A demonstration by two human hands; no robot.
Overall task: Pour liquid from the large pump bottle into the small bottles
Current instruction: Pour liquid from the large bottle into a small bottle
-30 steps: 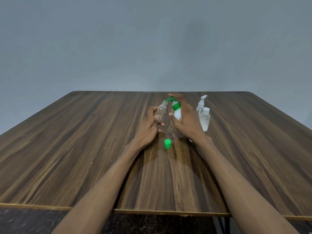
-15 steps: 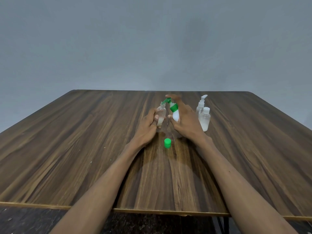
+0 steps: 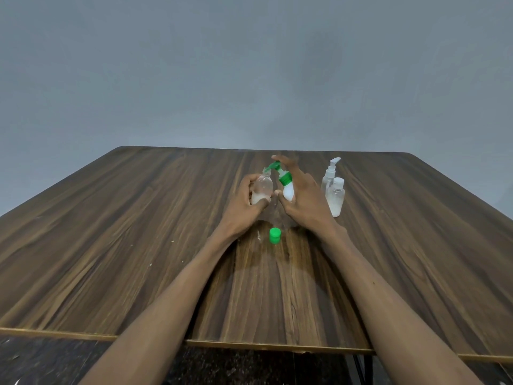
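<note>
- Left hand (image 3: 245,202): fingers curled round a small clear bottle (image 3: 262,190), held tilted above the bench (image 3: 138,245); white liquid pooled in the bottle's lower part, mouth turned up and to the right.
- Right hand (image 3: 304,202): wrapped round the white body of the large pump bottle (image 3: 287,187), thumb on the near side, one finger laid over the green pump head (image 3: 274,165).
- Pump bottle: leaning left, green collar below the head, spout tip at the small bottle's mouth.
- Green cap (image 3: 274,236): upright on the bench, just in front of both hands, touching neither.
- Clear flip-top bottle (image 3: 335,200): standing just right of the right hand, white liquid in its lower part.
- Clear bottle with white pump (image 3: 330,173): standing directly behind the flip-top bottle.
- Bench: dark wood grain, pale near edge; plain grey wall (image 3: 249,65) behind.
</note>
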